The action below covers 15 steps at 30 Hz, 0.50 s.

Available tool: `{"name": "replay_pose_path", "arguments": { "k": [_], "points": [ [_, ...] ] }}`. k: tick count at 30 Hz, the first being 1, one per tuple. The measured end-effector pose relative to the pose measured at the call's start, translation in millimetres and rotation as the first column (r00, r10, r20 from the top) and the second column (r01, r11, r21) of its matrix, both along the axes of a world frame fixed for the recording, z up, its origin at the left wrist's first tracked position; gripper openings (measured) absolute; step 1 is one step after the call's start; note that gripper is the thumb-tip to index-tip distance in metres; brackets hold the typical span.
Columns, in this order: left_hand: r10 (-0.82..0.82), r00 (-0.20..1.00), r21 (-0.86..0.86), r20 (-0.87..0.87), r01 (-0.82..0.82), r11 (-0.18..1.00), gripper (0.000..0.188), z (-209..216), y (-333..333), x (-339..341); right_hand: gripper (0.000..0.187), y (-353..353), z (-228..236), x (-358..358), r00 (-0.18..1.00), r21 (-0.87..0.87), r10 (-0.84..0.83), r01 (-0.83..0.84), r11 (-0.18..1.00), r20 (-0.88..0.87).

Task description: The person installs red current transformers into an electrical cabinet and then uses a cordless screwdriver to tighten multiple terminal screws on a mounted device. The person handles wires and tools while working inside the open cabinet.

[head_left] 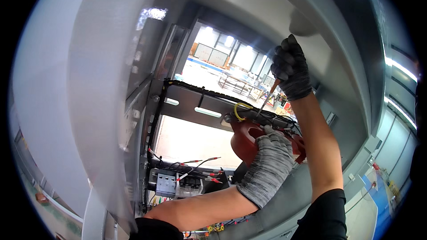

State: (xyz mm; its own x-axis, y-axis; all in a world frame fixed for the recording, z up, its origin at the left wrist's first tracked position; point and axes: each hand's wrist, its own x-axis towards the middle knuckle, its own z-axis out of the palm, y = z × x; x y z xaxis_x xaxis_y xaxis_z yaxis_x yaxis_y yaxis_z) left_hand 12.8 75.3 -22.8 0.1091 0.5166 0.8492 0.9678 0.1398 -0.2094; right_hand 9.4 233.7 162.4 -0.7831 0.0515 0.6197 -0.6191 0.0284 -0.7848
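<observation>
My right hand (291, 67), in a dark grey glove, is raised inside a grey metal cabinet. It is closed around the orange-brown handle of a screwdriver (268, 99), whose thin shaft slants down to the cross rail (187, 106). Below the tip sits a dark red moulded part with round openings (241, 143), perhaps a current transformer. My left hand (272, 153), in a striped grey glove, grips this part from the front, with its fingertips up by the rail. Black cables and a yellow wire loop (240, 112) run close to the screwdriver tip. What lies under my left palm is hidden.
Lower left, a grey electrical device (166, 185) and loose black wires with red ends (202, 162) stand beneath the rail. The cabinet's metal edge (111, 106) rises on the left. Through the opening a workshop with a table frame (240, 83) shows.
</observation>
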Motion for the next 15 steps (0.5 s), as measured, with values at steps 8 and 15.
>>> {"name": "replay_pose_path", "arguments": {
  "k": [8,15],
  "points": [
    [-0.053,0.998,0.001,0.043,0.053,0.999,0.035,2.3,1.3,1.2,0.029,-20.7,-6.9,2.2,0.846,-0.145,-0.530,0.518,0.843,-0.059],
    [-0.050,0.999,-0.087,0.022,0.052,0.995,0.043,7.1,-4.7,-3.6,0.022,-13.8,4.5,15.8,0.941,0.004,-0.294,0.298,0.954,-0.167]
  ]
}}
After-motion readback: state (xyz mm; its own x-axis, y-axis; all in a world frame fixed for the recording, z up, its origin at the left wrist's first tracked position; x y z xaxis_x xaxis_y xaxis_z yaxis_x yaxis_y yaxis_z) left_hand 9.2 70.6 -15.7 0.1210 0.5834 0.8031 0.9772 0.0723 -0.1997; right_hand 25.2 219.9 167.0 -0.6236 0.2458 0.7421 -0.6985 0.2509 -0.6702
